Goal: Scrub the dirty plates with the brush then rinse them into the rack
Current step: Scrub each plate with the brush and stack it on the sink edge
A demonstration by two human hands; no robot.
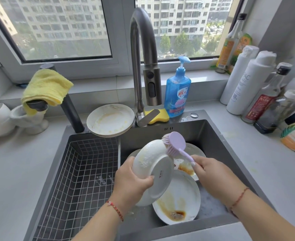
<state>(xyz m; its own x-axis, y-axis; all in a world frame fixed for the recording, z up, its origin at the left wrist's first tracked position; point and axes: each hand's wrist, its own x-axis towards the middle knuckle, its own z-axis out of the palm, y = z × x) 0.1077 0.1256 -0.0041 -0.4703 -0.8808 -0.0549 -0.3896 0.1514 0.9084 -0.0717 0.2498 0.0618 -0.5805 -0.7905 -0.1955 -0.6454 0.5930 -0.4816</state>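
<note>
My left hand (132, 180) grips a white plate (152, 164) by its rim, tilted with its underside facing me, over the sink. My right hand (211, 173) holds the handle of a lilac brush (175, 142); its bristles press on the plate's upper edge. Below lie dirty plates: one with brown sauce (179, 202) at the front and another (193, 164) behind, partly hidden. A stack of soiled plates (110, 120) sits on the sink's back ledge. The wire rack (84, 171) fills the sink's left half and holds nothing.
The faucet (143, 63) arches over the sink (218, 136), no water running. A blue soap bottle (177, 94) and yellow sponge (159, 116) stand behind it. Bottles (247, 84) crowd the right counter. A yellow cloth (46, 87) hangs at left.
</note>
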